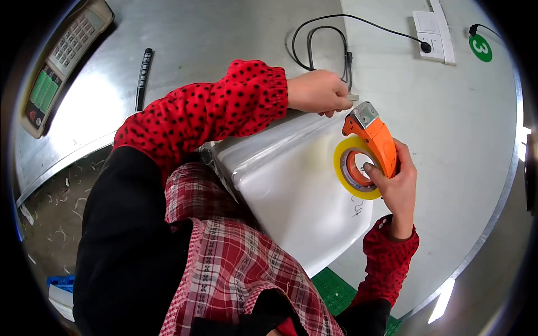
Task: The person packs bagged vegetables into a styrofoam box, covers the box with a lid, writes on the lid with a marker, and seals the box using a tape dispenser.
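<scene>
My right hand (pixel 402 179) is wrapped round an orange tape dispenser (pixel 381 141) with a metal head, loaded with a yellow-edged roll of tape (pixel 358 187). The dispenser is over the right side of a white, plastic-wrapped package (pixel 297 196), which leans toward my body and has some dark handwriting near the roll. At the package's far edge, my left hand (pixel 320 92) is closed, its fingertips pinched together just left of the dispenser's metal head. What those fingers hold is too small to tell. Red dotted sleeve covers (pixel 207 106) are on both forearms.
A black marker (pixel 144 78) lies on the metal table (pixel 196 33), with a keypad device (pixel 64 61) farther left. Behind my left hand runs a black cable (pixel 364 21) to a wall-type socket (pixel 430 45). Below the package shows a green mat (pixel 333 288).
</scene>
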`<action>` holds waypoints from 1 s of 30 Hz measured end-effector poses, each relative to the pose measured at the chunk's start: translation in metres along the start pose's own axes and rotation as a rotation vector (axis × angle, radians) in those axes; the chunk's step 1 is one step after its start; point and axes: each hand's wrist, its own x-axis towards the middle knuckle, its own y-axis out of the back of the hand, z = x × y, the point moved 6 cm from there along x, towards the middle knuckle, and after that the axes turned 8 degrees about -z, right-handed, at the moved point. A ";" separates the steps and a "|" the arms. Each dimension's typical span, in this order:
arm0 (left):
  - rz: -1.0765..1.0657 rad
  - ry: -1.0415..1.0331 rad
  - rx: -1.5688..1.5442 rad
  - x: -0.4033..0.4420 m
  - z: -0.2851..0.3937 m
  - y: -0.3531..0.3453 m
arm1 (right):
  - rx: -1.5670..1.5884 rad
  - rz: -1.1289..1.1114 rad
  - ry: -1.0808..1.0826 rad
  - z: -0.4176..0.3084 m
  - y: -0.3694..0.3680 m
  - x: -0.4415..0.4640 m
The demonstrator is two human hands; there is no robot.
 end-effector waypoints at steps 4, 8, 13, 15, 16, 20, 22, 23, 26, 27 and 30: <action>0.121 -0.120 0.252 -0.044 -0.009 -0.025 | 0.063 0.083 -0.088 0.033 0.012 -0.034; 0.215 0.093 0.124 -0.084 -0.022 -0.058 | 0.148 0.064 -0.113 0.076 -0.014 -0.066; 0.073 0.313 -0.215 -0.078 -0.030 -0.081 | 0.220 -0.034 -0.163 0.065 -0.032 -0.071; 0.073 0.297 -0.276 -0.075 -0.037 -0.096 | 0.223 -0.045 -0.132 0.062 -0.036 -0.078; 0.094 0.274 -0.343 -0.070 -0.038 -0.096 | 0.227 -0.035 -0.134 0.061 -0.034 -0.076; 0.011 0.257 -0.382 -0.058 -0.011 -0.088 | 0.179 -0.043 -0.096 0.046 -0.036 -0.071; -0.056 0.235 -0.560 -0.052 -0.004 -0.088 | 0.176 -0.045 -0.076 0.043 -0.035 -0.071; 0.011 0.203 -0.621 -0.051 -0.003 -0.083 | 0.185 -0.033 -0.077 0.046 -0.032 -0.071; -0.028 0.163 -0.545 -0.041 0.005 -0.077 | 0.116 -0.010 -0.079 0.047 -0.018 -0.069; -0.022 0.142 -0.489 -0.033 0.006 -0.073 | 0.107 0.008 -0.090 0.047 -0.013 -0.070; -0.026 0.095 -0.405 -0.017 0.024 -0.065 | 0.114 0.052 -0.114 0.046 0.004 -0.074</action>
